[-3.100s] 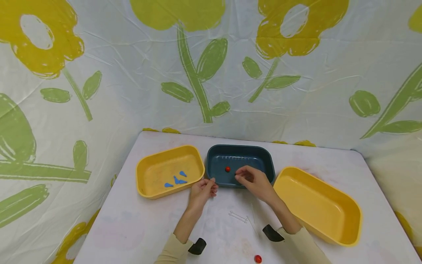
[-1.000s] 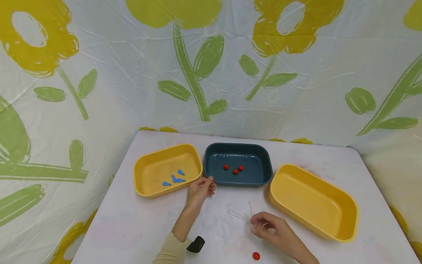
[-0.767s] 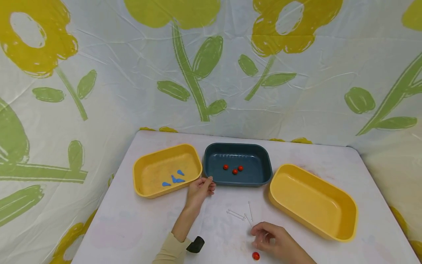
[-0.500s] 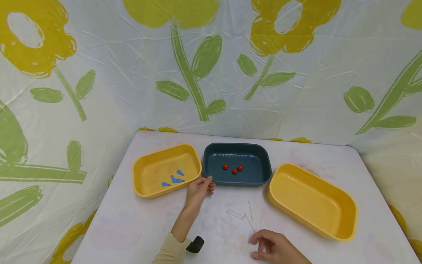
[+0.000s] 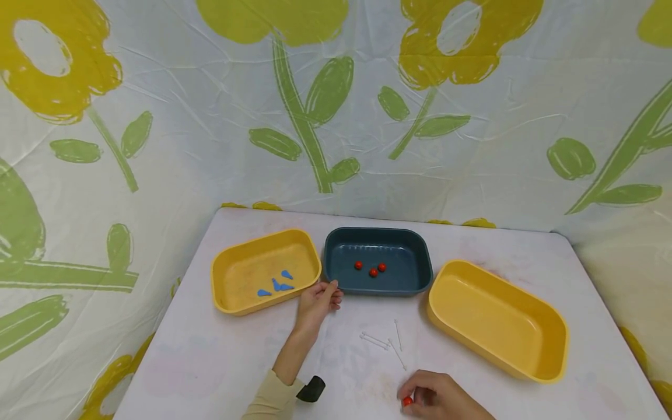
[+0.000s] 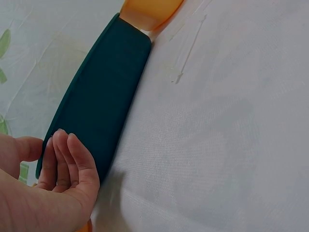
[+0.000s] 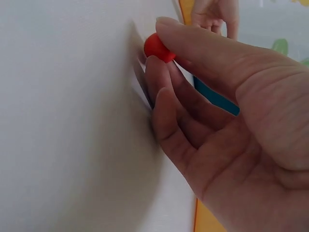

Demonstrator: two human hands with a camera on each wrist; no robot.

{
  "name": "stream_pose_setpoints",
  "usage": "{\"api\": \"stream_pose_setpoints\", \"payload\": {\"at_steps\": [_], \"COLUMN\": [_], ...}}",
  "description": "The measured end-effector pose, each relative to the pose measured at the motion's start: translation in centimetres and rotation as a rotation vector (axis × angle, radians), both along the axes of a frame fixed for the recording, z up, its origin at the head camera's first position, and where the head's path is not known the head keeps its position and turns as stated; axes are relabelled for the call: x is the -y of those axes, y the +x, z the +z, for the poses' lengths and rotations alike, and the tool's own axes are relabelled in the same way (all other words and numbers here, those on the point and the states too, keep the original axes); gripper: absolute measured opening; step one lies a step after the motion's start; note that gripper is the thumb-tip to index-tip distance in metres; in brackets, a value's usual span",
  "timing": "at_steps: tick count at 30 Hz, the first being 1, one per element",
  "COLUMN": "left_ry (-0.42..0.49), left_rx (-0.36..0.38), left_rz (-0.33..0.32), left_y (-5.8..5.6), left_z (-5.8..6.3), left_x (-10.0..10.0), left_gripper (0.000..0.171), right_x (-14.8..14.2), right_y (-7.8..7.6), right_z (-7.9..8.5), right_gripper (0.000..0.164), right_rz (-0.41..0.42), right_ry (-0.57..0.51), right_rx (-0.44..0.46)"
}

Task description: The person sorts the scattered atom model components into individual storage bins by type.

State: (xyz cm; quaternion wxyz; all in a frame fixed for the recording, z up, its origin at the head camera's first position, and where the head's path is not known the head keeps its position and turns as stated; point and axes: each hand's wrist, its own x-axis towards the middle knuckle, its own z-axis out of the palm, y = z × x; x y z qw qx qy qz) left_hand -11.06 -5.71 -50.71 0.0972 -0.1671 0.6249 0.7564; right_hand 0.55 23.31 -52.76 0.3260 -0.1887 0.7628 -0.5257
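My left hand (image 5: 317, 302) holds the near left rim of the dark teal tray (image 5: 388, 291). In the left wrist view the left hand's thumb is at the rim, and its fingers (image 6: 79, 157) lie along the outer wall. My right hand (image 5: 438, 396) is low over the front of the table, pinching a small shiny red ball (image 7: 159, 47) between thumb and fingertips close to the tabletop. Inside the teal tray lie three similar red balls (image 5: 373, 272), grouped near its middle.
Several blue drop-shaped pieces (image 5: 264, 293) lie in the left yellow tray (image 5: 231, 309). The right yellow tray (image 5: 504, 326) stands angled beside the teal one. Several thin white sticks with knobbed ends (image 5: 398, 335) lie on the table between the hands.
My right hand has come from above the teal tray to the table's front and now pinches the red ball that lay there. More red balls show in the tray. My left hand stays put.
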Motion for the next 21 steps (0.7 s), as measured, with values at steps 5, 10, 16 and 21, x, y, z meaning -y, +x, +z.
{"api": "stream_pose_setpoints", "payload": {"at_steps": [5,10,16,21], "left_ry": [0.01,0.007,0.011,0.026], "left_rx": [0.009,-0.007,-0.026,-0.032], "left_rz": [0.006,0.011,0.015,0.015], "left_y": [-0.6,-0.6,-0.6,-0.5], "left_z": [-2.1,-2.6,-2.7,-2.6], "left_x": [-0.1,-0.1,-0.1,-0.1], "left_gripper": [0.026,0.027,0.026,0.028], "right_x": [0.1,0.1,0.4,0.7], "right_y": [-0.5,-1.4,-2.5,-3.5], "right_z": [0.8,1.5,2.1,2.7], "right_gripper": [0.017,0.015,0.013,0.015], "right_rz": [-0.046,-0.026,-0.05,-0.073], "right_ry": [0.092,0.096,0.013,-0.007], "right_rx": [0.034,-0.11,-0.302,-0.377]}}
